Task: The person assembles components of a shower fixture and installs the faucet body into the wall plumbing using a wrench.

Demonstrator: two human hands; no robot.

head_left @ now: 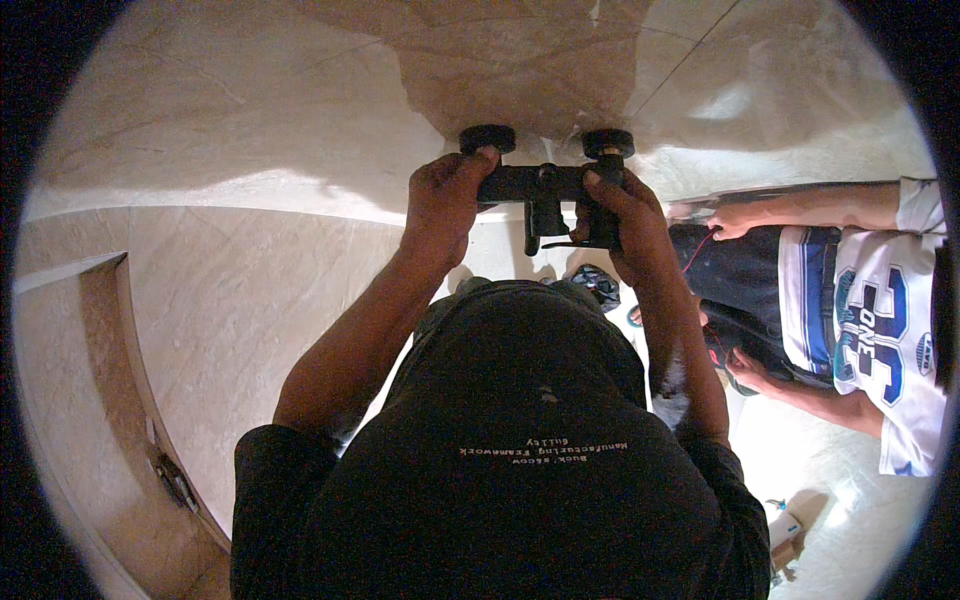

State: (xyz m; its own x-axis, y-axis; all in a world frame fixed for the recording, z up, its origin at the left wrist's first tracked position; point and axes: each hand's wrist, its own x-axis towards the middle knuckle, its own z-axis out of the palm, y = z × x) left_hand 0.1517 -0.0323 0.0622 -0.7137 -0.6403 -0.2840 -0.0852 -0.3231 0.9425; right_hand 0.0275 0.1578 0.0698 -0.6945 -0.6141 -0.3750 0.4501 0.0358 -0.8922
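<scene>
Both of my hands are wrapped round a black wall-mounted mixer tap (pixel 545 184) at the marbled tile wall (pixel 290 110). My left hand (pixel 440 205) is closed on its left end, the thumb up by the left round flange (pixel 488 138). On the other end my right hand (pixel 632 215) grips the body below the right round flange (pixel 607 142), where a bit of brass-coloured fitting shows. A short black spout or lever part hangs from the middle, between my hands. Whether the flanges touch the wall, I cannot tell.
To my right stands another person (pixel 850 300) in a white and blue jersey, a thin red cord in hand. A dark bag-like bundle (pixel 597 287) lies by my feet. A recess (pixel 110 300) opens on the left; a small box (pixel 785 530) lies lower right.
</scene>
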